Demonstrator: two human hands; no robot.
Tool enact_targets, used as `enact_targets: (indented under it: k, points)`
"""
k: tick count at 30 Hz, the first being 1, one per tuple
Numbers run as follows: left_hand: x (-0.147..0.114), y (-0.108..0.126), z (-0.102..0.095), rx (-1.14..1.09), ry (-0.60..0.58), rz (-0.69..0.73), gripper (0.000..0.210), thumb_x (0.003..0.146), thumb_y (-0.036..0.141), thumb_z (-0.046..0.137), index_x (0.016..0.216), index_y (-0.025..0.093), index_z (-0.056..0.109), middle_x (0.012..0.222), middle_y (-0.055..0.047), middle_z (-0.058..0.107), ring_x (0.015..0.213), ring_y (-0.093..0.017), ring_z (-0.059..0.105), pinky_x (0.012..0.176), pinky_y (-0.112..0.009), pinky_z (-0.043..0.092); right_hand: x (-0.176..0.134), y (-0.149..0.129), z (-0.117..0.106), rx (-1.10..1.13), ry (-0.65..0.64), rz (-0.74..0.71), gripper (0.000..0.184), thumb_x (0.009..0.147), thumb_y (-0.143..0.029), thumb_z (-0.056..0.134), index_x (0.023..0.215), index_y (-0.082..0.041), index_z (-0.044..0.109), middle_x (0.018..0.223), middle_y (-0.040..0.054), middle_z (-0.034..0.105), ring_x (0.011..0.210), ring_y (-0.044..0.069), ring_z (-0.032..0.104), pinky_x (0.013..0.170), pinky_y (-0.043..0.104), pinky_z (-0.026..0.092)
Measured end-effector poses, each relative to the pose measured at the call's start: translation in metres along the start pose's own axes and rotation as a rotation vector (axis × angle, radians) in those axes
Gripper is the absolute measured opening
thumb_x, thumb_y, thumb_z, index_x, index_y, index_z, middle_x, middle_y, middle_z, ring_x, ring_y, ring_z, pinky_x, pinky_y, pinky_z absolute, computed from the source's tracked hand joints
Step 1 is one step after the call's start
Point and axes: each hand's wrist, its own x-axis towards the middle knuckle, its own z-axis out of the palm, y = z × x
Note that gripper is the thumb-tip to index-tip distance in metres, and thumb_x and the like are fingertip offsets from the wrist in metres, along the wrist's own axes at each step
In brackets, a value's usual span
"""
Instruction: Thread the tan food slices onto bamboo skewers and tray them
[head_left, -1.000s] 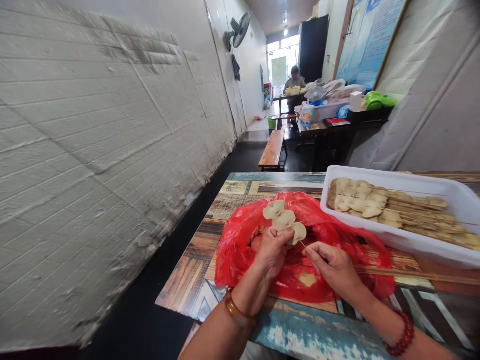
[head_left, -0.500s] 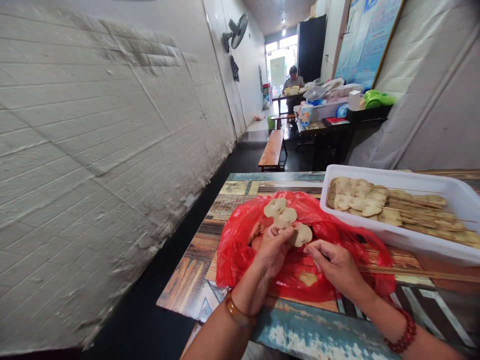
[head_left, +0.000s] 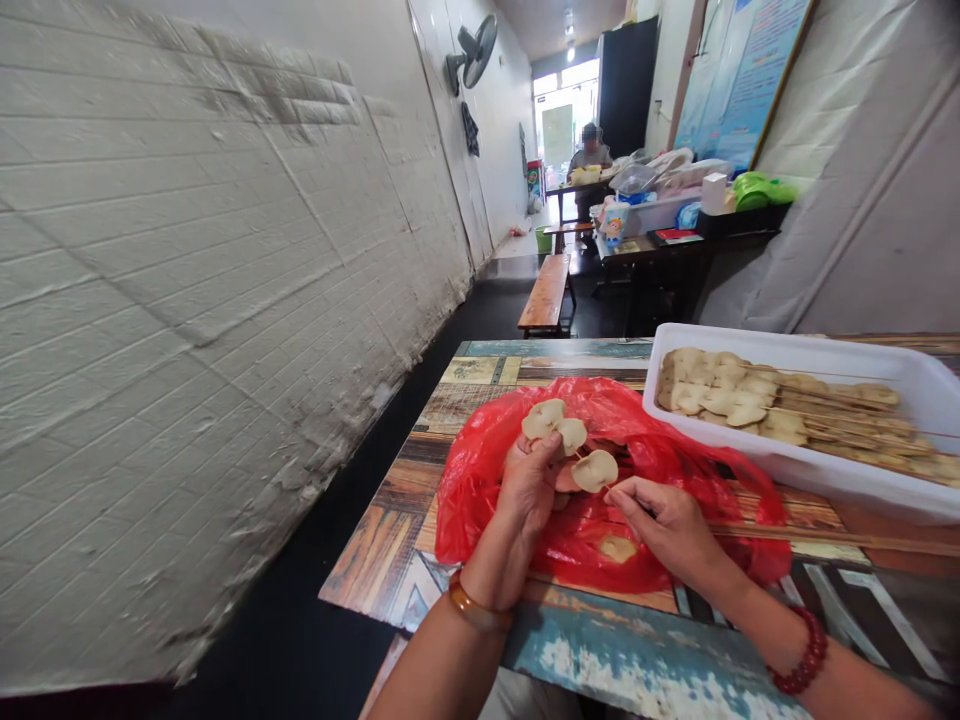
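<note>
Three round, flat, pale slices (head_left: 595,471) are threaded on a thin wooden skewer (head_left: 579,457). My left hand (head_left: 527,484) pinches the upper two, with its thumb lying over the second. A short gap of bare stick separates them from the third slice. My right hand (head_left: 660,520) is closed on the skewer just below that third slice. Both hands are above an open red plastic bag (head_left: 480,475) on the table. Pinkish-brown pieces show inside it, partly hidden by my left hand, and one loose pale slice (head_left: 618,548) lies on its near side.
A white plastic tray (head_left: 836,480) at the right holds many skewered slices. Bare sticks (head_left: 847,537) lie right of the bag on the patterned wooden table (head_left: 375,530). Beyond are a bench (head_left: 546,292), a loaded side table and a seated person (head_left: 590,155). A wall runs along the left.
My left hand has shifted slightly up and left, its thumb now over the second slice. The gap between the second and third slices has widened. My right hand has barely moved.
</note>
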Motion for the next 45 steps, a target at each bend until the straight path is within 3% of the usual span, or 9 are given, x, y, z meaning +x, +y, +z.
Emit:
enact_targets:
  k: [12,19,24,30,35,38,42,45]
  points:
    - [-0.001,-0.006,0.000,0.025,-0.039,-0.032,0.034,0.059,0.025,0.078,0.088,0.011,0.064,0.077,-0.005,0.068,0.064,-0.014,0.062,0.064,-0.026,0.051,-0.001,-0.002,-0.002,-0.009,0.011,-0.010,0.031,0.089,-0.033,0.041,0.069,-0.018,0.060,0.049,-0.0033,0.052,0.049,0.012,0.051,0.052,0.022,0.040]
    - [-0.004,-0.008,0.001,0.079,-0.086,-0.047,0.035,0.061,0.029,0.077,0.088,0.011,0.063,0.077,-0.006,0.067,0.060,-0.014,0.061,0.054,-0.024,0.049,0.000,0.000,-0.002,0.003,0.008,0.003,0.031,0.089,-0.034,0.041,0.070,-0.018,0.060,0.047,-0.0040,0.051,0.046,0.012,0.050,0.049,0.022,0.039]
    - [-0.004,-0.007,0.002,0.098,-0.091,-0.048,0.036,0.061,0.029,0.077,0.088,0.010,0.063,0.067,-0.002,0.062,0.052,-0.010,0.055,0.048,-0.021,0.045,-0.001,0.001,-0.003,0.059,-0.008,0.032,0.032,0.089,-0.037,0.041,0.071,-0.018,0.061,0.048,-0.0041,0.050,0.046,0.011,0.049,0.049,0.022,0.038]
    - [-0.007,-0.002,0.004,0.130,-0.126,-0.089,0.049,0.061,0.030,0.078,0.104,0.015,0.059,0.087,-0.005,0.065,0.061,-0.012,0.059,0.049,-0.020,0.044,-0.002,0.004,-0.004,0.225,-0.035,0.128,0.037,0.089,-0.045,0.041,0.077,-0.016,0.062,0.045,-0.0060,0.045,0.043,0.010,0.045,0.046,0.022,0.037]
    - [-0.008,-0.003,0.005,0.176,-0.123,-0.138,0.055,0.057,0.031,0.080,0.106,0.016,0.060,0.090,-0.007,0.066,0.064,-0.014,0.061,0.053,-0.022,0.045,-0.002,0.007,-0.005,0.305,-0.029,0.164,0.038,0.088,-0.048,0.042,0.080,-0.016,0.061,0.046,-0.0074,0.041,0.041,0.009,0.040,0.045,0.021,0.035]
    - [-0.006,-0.002,0.004,0.186,-0.101,-0.091,0.054,0.057,0.029,0.080,0.105,0.015,0.060,0.085,-0.006,0.067,0.059,-0.011,0.059,0.054,-0.021,0.045,-0.002,0.007,-0.006,0.288,-0.028,0.154,0.038,0.089,-0.047,0.042,0.081,-0.015,0.062,0.046,-0.0070,0.042,0.042,0.009,0.041,0.045,0.021,0.035]
    - [-0.004,0.007,0.002,0.118,-0.047,0.032,0.046,0.060,0.031,0.078,0.100,0.015,0.063,0.086,-0.006,0.067,0.070,-0.013,0.062,0.068,-0.024,0.048,-0.003,0.006,-0.006,0.195,-0.037,0.112,0.037,0.088,-0.044,0.043,0.077,-0.016,0.064,0.044,-0.0055,0.045,0.043,0.010,0.044,0.047,0.022,0.038]
    - [-0.001,0.014,-0.003,0.058,0.017,0.099,0.043,0.062,0.033,0.077,0.099,0.016,0.062,0.090,-0.006,0.067,0.073,-0.014,0.062,0.070,-0.026,0.047,-0.004,0.004,-0.005,0.118,-0.058,0.088,0.036,0.087,-0.044,0.044,0.073,-0.017,0.064,0.044,-0.0044,0.048,0.044,0.011,0.047,0.048,0.022,0.040]
